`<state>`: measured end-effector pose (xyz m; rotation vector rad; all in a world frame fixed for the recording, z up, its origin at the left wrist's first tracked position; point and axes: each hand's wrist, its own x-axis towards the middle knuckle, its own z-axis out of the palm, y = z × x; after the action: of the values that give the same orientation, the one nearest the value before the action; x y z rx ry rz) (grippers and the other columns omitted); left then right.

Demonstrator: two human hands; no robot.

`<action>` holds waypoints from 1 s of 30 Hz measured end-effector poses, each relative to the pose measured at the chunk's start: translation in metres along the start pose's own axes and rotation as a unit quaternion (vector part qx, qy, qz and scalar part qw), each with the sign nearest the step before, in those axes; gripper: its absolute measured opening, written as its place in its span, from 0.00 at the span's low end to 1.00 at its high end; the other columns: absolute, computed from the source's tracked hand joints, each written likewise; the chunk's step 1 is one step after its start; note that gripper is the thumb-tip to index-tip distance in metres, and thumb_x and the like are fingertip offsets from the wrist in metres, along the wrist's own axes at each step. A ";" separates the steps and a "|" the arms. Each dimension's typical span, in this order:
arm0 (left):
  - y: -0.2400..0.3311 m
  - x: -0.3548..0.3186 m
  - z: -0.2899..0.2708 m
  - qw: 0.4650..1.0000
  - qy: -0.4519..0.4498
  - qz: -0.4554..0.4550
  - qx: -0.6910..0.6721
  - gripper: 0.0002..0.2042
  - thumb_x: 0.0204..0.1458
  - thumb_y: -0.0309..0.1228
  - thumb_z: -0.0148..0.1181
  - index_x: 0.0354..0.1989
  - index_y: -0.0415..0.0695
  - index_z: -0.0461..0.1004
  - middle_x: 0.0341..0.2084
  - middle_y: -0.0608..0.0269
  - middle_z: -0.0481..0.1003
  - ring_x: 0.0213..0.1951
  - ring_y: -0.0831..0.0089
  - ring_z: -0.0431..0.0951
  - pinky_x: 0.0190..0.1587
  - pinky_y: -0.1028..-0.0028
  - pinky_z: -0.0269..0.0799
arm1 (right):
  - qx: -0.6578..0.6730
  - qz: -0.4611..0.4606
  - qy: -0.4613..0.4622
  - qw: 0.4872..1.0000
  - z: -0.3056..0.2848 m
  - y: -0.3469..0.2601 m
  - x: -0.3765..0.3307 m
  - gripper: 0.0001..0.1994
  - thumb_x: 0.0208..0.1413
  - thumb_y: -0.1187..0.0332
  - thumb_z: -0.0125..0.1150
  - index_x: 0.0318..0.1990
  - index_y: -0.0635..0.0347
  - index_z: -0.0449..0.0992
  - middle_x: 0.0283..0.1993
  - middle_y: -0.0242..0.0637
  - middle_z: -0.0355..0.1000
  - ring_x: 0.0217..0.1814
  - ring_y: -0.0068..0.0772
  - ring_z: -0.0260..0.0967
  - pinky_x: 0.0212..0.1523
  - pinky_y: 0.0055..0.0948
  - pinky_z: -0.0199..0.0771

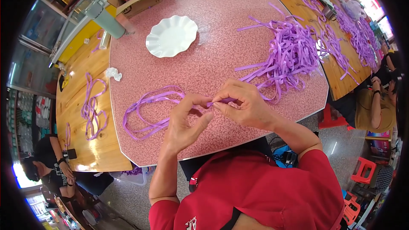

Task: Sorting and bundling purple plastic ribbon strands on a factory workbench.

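Note:
Both my hands meet over the near half of the pink speckled table (pixel 221 4), gripping one purple ribbon (pixel 227 100). My left hand (pixel 187 119) pinches it between thumb and fingers. Close beside it, my right hand (pixel 245 104) holds the ribbon with thumb and forefinger pressed together. To the left of my left hand lie loose loops of purple ribbon (pixel 147 99) on the table. A large tangled heap of purple ribbons (pixel 294 51) sits beyond my right hand, with strands reaching toward it. My fingers partly hide the held stretch.
A white scalloped plate (pixel 171 36) stands farther back. Behind it are a green bottle (pixel 106 20) and an open cardboard box (pixel 138 2). Crumpled white plastic (pixel 113 74) lies at the left edge. More ribbons (pixel 91 106) lie on wooden tables both sides, where other people sit.

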<state>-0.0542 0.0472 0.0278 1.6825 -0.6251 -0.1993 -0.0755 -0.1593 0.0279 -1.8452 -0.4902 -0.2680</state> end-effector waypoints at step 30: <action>-0.021 0.003 0.014 0.765 0.059 -0.108 -0.632 0.04 0.58 0.29 0.61 0.37 0.43 0.74 0.41 0.59 0.77 0.40 0.70 0.73 0.46 0.68 0.68 | 0.091 0.034 0.020 0.995 -0.011 0.008 0.005 0.06 0.52 0.77 0.68 0.38 0.62 0.80 0.32 0.30 0.72 0.34 0.18 0.69 0.34 0.20 0.66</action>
<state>-0.0526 0.0352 0.0055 0.4132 -0.0761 -0.5335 -0.0669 -0.1706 0.0262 -1.6723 -0.4087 -0.2073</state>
